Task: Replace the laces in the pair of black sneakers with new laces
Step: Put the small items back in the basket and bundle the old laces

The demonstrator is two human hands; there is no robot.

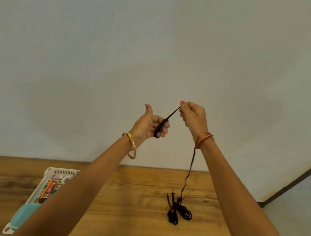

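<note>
Bench: a brown wood-grain bench (pixel 134 200) runs across the lower view, nearest the camera.
Basket: a white slotted plastic basket (pixel 52 171) sits on the bench at the left, partly hidden by the left forearm; it holds orange pens and small packets, with a pale teal soft item (pixel 22 217) at its near end.
Loose laces: a bundle of flat black shoelaces (pixel 177 212) lies in loops on the bench at the right, below the right forearm.
Held lace: one long black lace (pixel 188 175) rises from the bundle, passes beside the right wrist, and spans between the two hands.
Left hand: left hand (pixel 150 125) is raised above the bench, fingers curled round a wound portion of the lace, thumb up; a gold bangle circles the wrist.
Right hand: right hand (pixel 193 117) is at a similar height, just beside the left, pinching the lace's upper stretch between thumb and fingertips; orange thread bands on the wrist.
Lace to grip: the taut short piece runs diagonally from the left grip up to the right grip.
Wall: a plain pale wall (pixel 157 42) fills the background.
</note>
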